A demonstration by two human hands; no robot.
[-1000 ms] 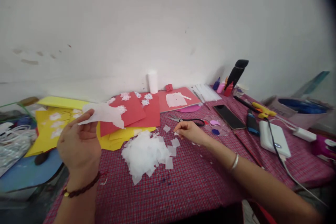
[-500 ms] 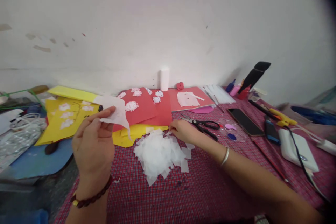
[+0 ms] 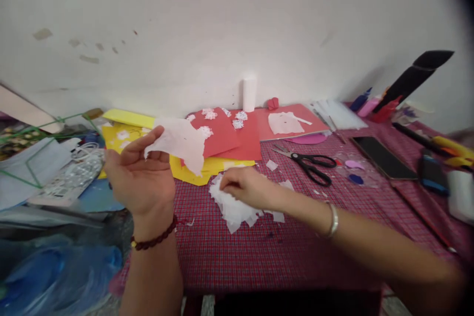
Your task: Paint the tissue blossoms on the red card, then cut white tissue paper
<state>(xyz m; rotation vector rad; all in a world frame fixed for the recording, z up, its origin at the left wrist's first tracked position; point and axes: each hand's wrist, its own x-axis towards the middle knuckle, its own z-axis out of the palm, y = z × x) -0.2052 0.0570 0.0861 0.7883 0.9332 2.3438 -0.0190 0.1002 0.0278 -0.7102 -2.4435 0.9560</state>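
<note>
I'm looking at a home craft corner, not a shop or lab. A table [image 3: 281,261] under a red checked cloth is pushed against a plain, scuffed white wall [image 3: 222,24]. Red card [image 3: 229,133] and yellow card [image 3: 192,170] lie spread on it, with scissors [image 3: 311,164], a heap of white paper scraps [image 3: 235,210], small glue bottles [image 3: 365,103] and a phone [image 3: 383,158]. Bags and cables [image 3: 83,155] crowd the left side.
</note>
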